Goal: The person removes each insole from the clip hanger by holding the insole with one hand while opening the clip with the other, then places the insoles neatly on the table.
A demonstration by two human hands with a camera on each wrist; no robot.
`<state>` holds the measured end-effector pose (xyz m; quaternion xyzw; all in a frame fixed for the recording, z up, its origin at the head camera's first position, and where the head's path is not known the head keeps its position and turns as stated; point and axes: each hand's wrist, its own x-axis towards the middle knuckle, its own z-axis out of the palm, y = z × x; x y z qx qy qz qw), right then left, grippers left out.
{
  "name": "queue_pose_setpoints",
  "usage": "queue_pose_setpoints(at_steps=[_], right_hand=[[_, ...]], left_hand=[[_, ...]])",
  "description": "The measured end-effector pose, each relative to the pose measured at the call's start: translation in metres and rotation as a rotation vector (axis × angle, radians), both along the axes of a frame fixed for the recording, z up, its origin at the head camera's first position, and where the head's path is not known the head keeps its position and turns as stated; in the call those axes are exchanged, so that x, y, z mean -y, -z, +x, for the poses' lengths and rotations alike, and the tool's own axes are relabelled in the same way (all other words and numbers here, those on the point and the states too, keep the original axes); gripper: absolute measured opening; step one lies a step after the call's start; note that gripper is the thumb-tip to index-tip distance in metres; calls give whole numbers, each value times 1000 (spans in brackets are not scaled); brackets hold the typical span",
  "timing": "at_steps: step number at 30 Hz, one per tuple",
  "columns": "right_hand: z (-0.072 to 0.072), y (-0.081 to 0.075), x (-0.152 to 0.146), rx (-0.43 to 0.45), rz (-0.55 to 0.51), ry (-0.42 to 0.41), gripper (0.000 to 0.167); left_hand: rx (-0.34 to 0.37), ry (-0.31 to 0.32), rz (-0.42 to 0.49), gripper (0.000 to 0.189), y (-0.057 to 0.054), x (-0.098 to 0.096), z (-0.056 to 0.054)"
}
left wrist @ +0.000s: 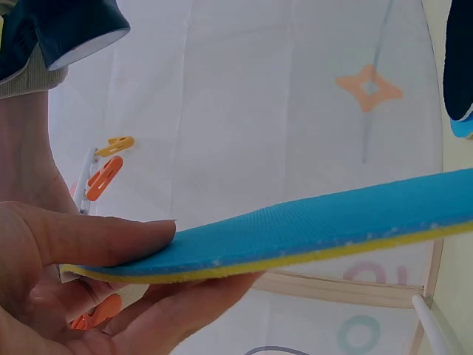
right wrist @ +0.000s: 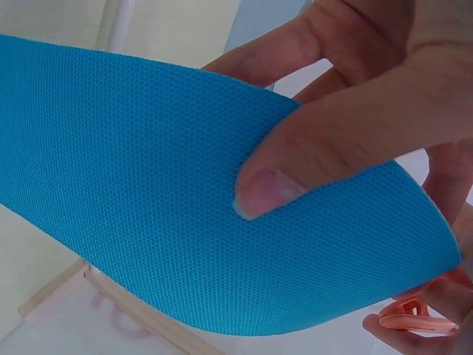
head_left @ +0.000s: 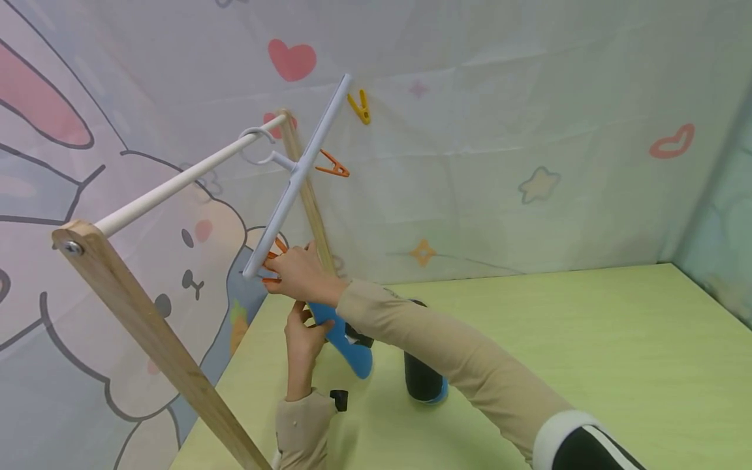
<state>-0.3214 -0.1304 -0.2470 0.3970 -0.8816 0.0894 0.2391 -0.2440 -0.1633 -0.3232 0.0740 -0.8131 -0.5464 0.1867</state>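
My left hand (head_left: 304, 341) pinches one end of a blue shoe insole (head_left: 351, 349), thumb on its blue face and fingers beneath. In the left wrist view the insole (left wrist: 318, 218) shows a yellow underside along its edge. Above it, my right hand (head_left: 302, 271) grips an orange clip (right wrist: 417, 319) at the near end of a white hanger (head_left: 320, 134). That clip is partly hidden by the fingers. The insole's end (right wrist: 355, 251) lies close to the clip; whether they touch, I cannot tell.
The hanger hooks on a white rod (head_left: 182, 179) between wooden posts (head_left: 158, 339). A yellow clip (head_left: 361, 108) and another orange clip (head_left: 333, 164) hang farther along it. A black upright object (head_left: 420, 375) with blue at its base stands on the green table (head_left: 587, 365).
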Motion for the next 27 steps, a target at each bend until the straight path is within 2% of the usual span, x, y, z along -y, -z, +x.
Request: queue_pose_setpoints(at_steps=[8,19,27], right_hand=[[0,2,1,-90,17,22,17],[1,4,1,-108,12,8,18],[3,4,0,-112,7,10,19]], left_hand=[[18,15,31,65,0,0,0],[39,23,22,66,2,2,-1],[72,89,47,62,4,-4,-2]])
